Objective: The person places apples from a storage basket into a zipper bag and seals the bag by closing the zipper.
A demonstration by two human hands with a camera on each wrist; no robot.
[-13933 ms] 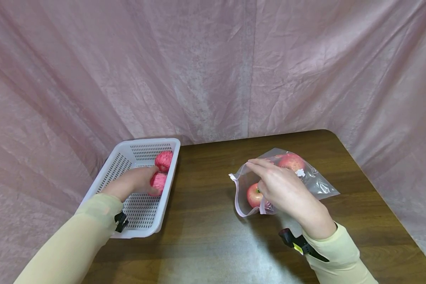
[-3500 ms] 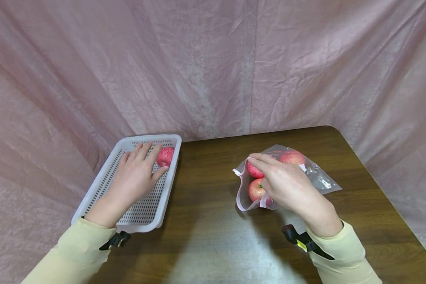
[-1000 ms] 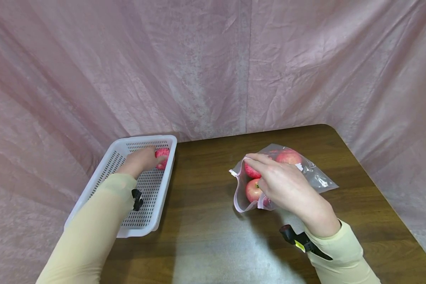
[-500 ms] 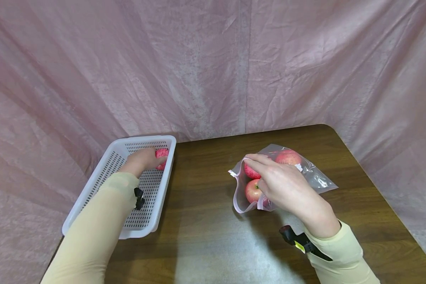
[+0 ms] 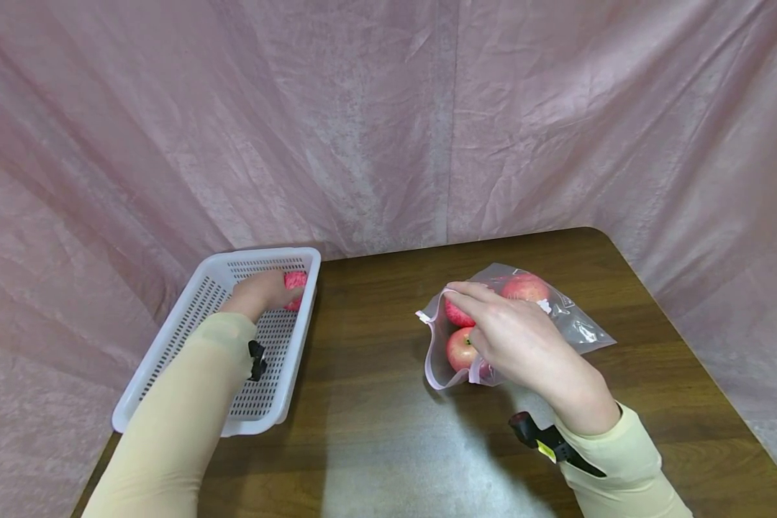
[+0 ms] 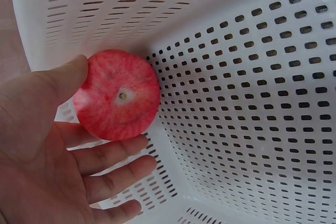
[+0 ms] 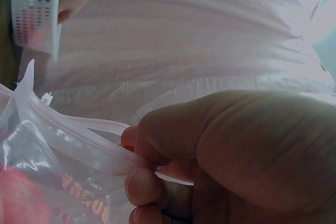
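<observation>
Both hands are at work on a dark brown wood-grain table (image 5: 388, 403) with a rounded corner at two o'clock. At ten o'clock the left hand (image 5: 259, 291) reaches into the far end of a white perforated plastic basket (image 5: 168, 352); the left wrist view shows its thumb against a round red, pale-streaked apple (image 6: 116, 95) and its fingers loosely bent under the fruit, cupping it rather than closing tight. That apple sits in the basket's far corner, touching the slotted wall. At one o'clock the right hand (image 5: 514, 338) pinches the pink zip rim of a clear plastic zip-top bag (image 5: 579, 331), thumb and fingers (image 7: 142, 184) curled round the strip so that the mouth gapes toward nine o'clock. The bag lies flat on the table, with three more red apples (image 5: 460, 349) inside it, two near the mouth and one deeper in at one o'clock. Pale yellow sleeves (image 5: 168, 432) cover both forearms, each with a black wrist strap. A creased pink fabric backdrop (image 5: 388, 122) hangs behind the table from nine o'clock round to three o'clock and closes off the room. A soft patch of light lies on the tabletop at six o'clock.
</observation>
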